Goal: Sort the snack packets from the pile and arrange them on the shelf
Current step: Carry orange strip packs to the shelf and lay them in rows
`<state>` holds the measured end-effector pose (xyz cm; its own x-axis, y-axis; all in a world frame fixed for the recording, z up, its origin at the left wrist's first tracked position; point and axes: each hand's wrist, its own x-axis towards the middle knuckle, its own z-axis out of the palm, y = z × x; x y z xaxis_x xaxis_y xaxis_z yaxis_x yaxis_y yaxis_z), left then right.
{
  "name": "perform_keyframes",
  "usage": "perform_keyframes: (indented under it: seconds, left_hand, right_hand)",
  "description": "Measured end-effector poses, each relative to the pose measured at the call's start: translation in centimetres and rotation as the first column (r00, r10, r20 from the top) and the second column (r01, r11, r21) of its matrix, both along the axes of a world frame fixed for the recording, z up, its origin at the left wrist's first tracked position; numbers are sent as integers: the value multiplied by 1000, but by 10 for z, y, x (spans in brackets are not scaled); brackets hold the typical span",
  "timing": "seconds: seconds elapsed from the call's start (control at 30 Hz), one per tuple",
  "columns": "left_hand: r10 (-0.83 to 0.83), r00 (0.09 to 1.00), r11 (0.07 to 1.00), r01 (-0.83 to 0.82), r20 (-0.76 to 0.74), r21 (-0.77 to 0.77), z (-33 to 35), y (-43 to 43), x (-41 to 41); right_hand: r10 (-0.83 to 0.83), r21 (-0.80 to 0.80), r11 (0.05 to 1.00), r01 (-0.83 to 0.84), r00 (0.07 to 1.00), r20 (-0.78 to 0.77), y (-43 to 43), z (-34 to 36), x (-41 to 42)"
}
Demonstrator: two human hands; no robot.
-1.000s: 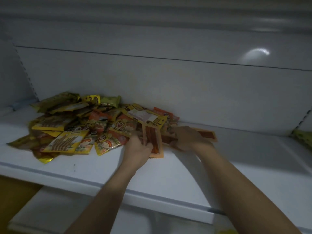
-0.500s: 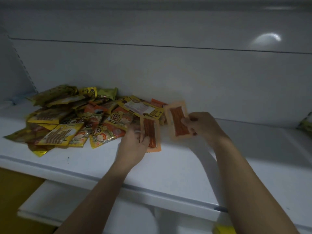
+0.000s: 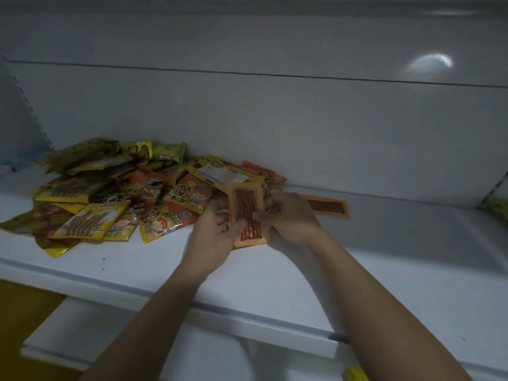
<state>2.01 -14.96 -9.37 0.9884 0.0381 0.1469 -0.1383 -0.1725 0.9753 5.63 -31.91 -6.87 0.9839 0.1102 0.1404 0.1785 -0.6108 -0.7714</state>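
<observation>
I am pinching an orange packet (image 3: pixel 246 213) upright between my left hand (image 3: pixel 217 233) and right hand (image 3: pixel 288 215), just right of the pile (image 3: pixel 123 193). White shelf (image 3: pixel 398 257) is running on rightward. Label print is showing too blurred to read.

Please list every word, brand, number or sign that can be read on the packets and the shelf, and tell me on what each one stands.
No text can be read with certainty.
White label on the yellow packet: lines of print, too small to read.
Cartoon-face packet: print blurred.
Yellow stick-picture packet: print blurred.
Held orange stick packet: no print to be seen.
Shelf: no sign or number visible.
</observation>
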Motion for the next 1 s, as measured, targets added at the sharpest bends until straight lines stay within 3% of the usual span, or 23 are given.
perform_keyframes:
  seconds: [0.1, 0.2, 0.3, 0.4, 0.5, 0.57, 0.73, 1.0]
  left_hand:
    - [3, 1000, 1000, -3, 0, 11, -2, 1, 2]
    - [-2, 1000, 1000, 2, 5, 27, -2, 2, 3]
    - [-10, 1000, 1000, 9, 4, 23, -3, 2, 3]
    - [-11, 1000, 999, 11, 6, 36, -3, 3, 1]
    - [-13, 1000, 999, 13, -11, 34, -3, 6, 0]
    - [-14, 1000, 1000, 15, -27, 27, -3, 7, -1]
    - [-19, 999, 999, 20, -38, 27, -3, 8, -2]
    - [-17, 998, 999, 18, -64, 29, 0, 6, -3]
  right_hand:
    - [-142, -148, 976, 162, 980, 140, -17, 8, 5]
    - [-281, -319, 887, 334, 938, 201, -47, 8, 12]
    - [-309, -504, 805, 312, 947, 91, -69, -5, 18]
    - [-305, -577, 782, 236, 952, -25, -73, -15, 20]
    - [-331, -635, 727, 262, 944, 11, -67, -14, 18]
    - [-330, -632, 724, 276, 943, 34, -62, -12, 15]
    - [-337, -457, 842, 285, 941, -35, -57, -8, 12]
    - [-312, -316, 910, 269, 946, -93, -56, -5, 8]
